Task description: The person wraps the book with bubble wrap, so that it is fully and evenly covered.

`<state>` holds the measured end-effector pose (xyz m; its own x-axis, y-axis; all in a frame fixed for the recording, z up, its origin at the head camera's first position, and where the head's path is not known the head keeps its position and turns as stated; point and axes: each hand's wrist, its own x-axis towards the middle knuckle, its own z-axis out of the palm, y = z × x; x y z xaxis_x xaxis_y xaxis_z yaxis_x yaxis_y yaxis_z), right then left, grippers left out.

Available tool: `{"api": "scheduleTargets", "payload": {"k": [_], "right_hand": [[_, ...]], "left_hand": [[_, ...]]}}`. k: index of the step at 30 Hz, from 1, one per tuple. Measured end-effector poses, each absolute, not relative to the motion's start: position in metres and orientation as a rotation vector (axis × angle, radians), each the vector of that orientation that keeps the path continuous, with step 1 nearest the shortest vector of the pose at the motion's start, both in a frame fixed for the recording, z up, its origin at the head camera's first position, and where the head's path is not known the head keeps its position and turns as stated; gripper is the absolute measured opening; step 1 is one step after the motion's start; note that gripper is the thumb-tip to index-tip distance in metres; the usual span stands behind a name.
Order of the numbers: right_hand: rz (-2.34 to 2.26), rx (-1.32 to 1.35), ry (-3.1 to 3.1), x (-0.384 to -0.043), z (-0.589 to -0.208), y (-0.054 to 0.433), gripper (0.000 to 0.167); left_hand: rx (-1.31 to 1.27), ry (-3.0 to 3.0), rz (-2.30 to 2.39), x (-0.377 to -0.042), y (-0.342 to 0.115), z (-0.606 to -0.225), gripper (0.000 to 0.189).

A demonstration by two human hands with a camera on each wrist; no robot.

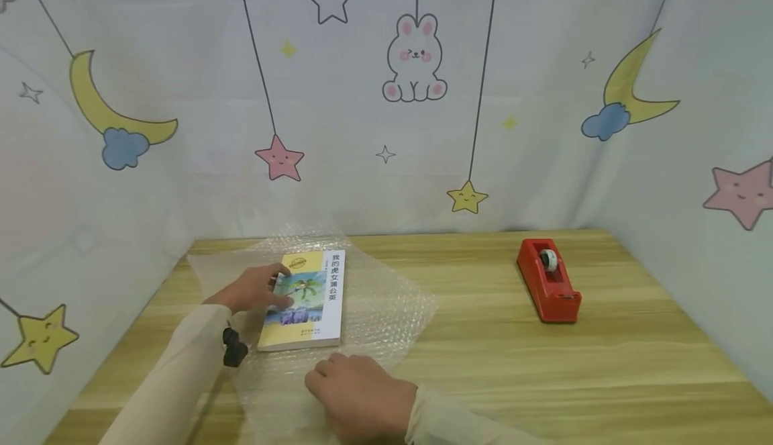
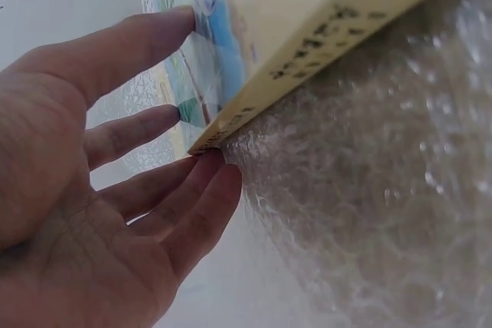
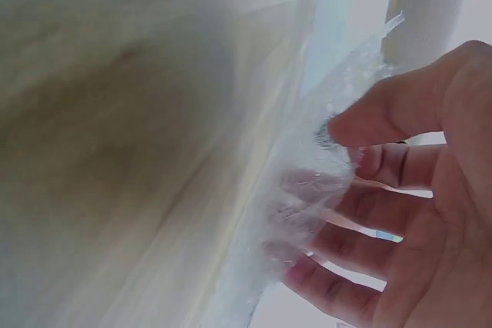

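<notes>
A book (image 1: 331,304) with a yellow and white cover and a painted palm lies face up on a sheet of bubble wrap (image 1: 386,297). My left hand (image 1: 256,288) rests at its left edge. In the left wrist view the thumb (image 2: 173,24) and one finger touch the cover, while other fingers lie at the book's (image 2: 307,51) side. Near the front, below the book, my right hand (image 1: 360,394) pinches the sheet's near part. The right wrist view shows the clear bubble wrap (image 3: 307,197) between thumb and fingers, raised off the table.
A red tape dispenser (image 1: 548,284) with a roll of tape stands on the right of the wood-grain table (image 1: 483,351). White curtains (image 1: 362,129) printed with stars, moons and a rabbit close in the back and both sides.
</notes>
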<state>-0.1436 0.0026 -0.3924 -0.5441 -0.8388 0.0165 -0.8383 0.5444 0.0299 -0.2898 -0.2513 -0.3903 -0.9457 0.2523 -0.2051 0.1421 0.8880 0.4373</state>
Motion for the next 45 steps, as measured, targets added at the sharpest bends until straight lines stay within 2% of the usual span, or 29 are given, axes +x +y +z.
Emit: {"api": "scheduleTargets", "payload": {"k": [7,13,22,24,28,35,37,42,45], "right_hand": [[0.225,1.349,-2.772,-0.152,-0.388,0.004,0.008],[0.405,1.325,-2.677,-0.165,-0.388,0.009,0.01],[0.591,1.419,-2.545,-0.183,-0.382,0.018,0.017],[0.618,1.405,-2.58,-0.185,-0.379,0.019,0.016],[0.611,1.426,-2.63,-0.192,-0.373,0.021,0.028],[0.606,1.463,-2.65,-0.208,-0.37,0.018,0.046],[0.642,1.445,-2.671,-0.214,-0.37,0.017,0.049],[0.785,1.359,-2.73,-0.229,-0.369,0.018,0.051],[0.856,1.321,-2.754,-0.238,-0.372,0.019,0.052]], "left_hand": [[0.308,2.781,0.523,-0.291,-0.251,-0.388,0.07],[0.468,2.766,0.498,-0.287,-0.255,-0.384,0.081],[0.562,2.75,0.547,-0.283,-0.257,-0.383,0.077],[0.572,2.75,0.535,-0.283,-0.257,-0.383,0.07],[0.563,2.74,0.502,-0.281,-0.26,-0.382,0.053],[0.583,2.752,0.462,-0.275,-0.267,-0.378,0.062],[0.594,2.756,0.444,-0.274,-0.268,-0.377,0.061],[0.613,2.755,0.432,-0.275,-0.274,-0.374,0.042],[0.628,2.748,0.482,-0.273,-0.278,-0.373,0.04]]}}
